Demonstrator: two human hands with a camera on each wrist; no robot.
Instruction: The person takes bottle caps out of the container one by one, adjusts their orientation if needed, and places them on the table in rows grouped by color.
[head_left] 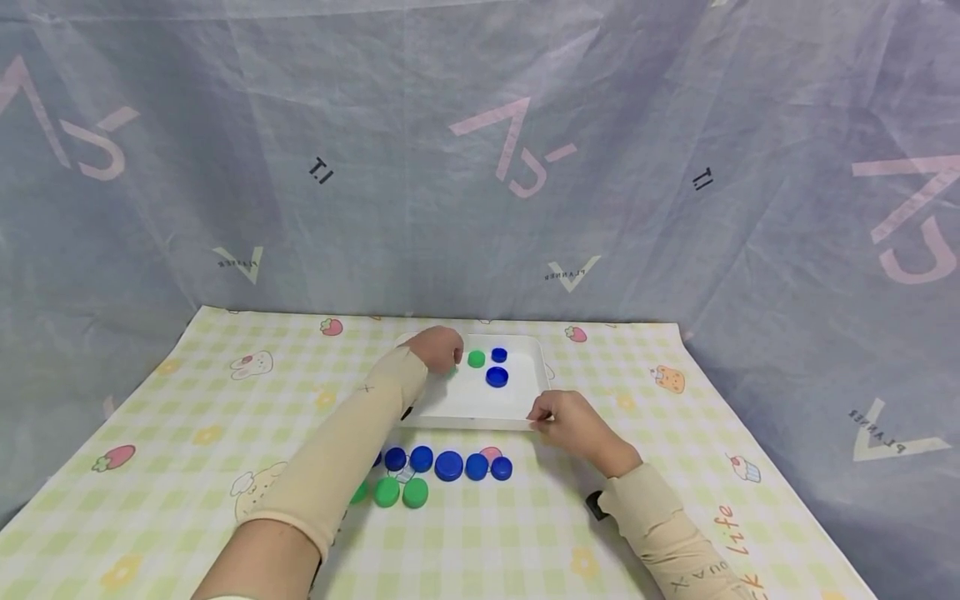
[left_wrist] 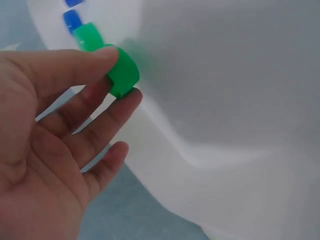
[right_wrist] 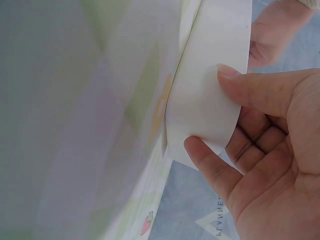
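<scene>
Over the left part of the white tray (head_left: 465, 422), my left hand (head_left: 437, 348) pinches a green bottle cap (left_wrist: 125, 75) between thumb and fingers. The cap is low over the tray floor in the left wrist view. A second green cap (head_left: 476, 359) lies in the tray, with a small blue cap (head_left: 499, 355) and a wider blue cap (head_left: 497, 377) beside it. At the tray's near right corner, my right hand (head_left: 573, 423) grips the wall (right_wrist: 205, 95), thumb on the outer side and other fingers past the rim.
In front of the tray, a row of several blue caps (head_left: 448, 466) lies on the checked tablecloth (head_left: 525, 542). Green caps (head_left: 386, 492) sit nearer, partly hidden by the left sleeve (head_left: 345, 442). A grey-blue curtain (head_left: 420, 225) hangs behind the table.
</scene>
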